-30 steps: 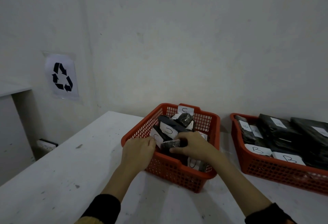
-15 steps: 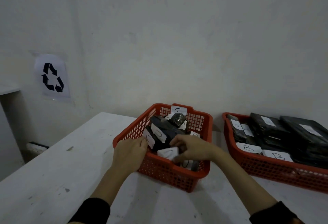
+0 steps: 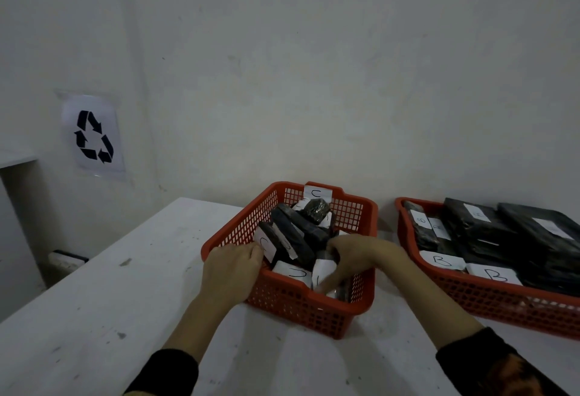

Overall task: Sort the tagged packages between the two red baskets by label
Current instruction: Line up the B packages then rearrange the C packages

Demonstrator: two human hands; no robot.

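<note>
**Two red baskets of tagged black packages on a white bench**

Item 1. Left red basket (image 3: 292, 311): perforated plastic, standing on the white bench (image 3: 103, 317) near the wall. A white tag marked "C" (image 3: 317, 193) is fixed at its far rim. Contents: a loose heap of black-wrapped packages (image 3: 293, 237), leaning on one another at mixed angles, each with a white label. Legible labels read "C": one on the package at the left side (image 3: 266, 244), one on the package at the near edge (image 3: 295, 271). A small crumpled black parcel (image 3: 317, 209) sits on top of the heap toward the back.

Item 2. Right red basket (image 3: 470, 295): same type, standing apart from the first, partly cut off by the frame edge. Contents: flat black packages (image 3: 489, 232) laid in overlapping rows, more orderly. Two near labels read "B" (image 3: 442, 260) (image 3: 494, 273); the farther labels are too small to read.

Item 3. Left hand (image 3: 230, 270): resting at the near-left rim of the left basket, fingers curled against the "C" package there; whether the grip actually clasps it cannot be told.

Item 4. Right hand (image 3: 354, 257): inside the left basket at its near-right corner, grip pinching a white-labelled package (image 3: 323, 271) among the heap.

Item 5. Wall sheet with a black recycling symbol (image 3: 93, 137), left of the baskets.
</note>
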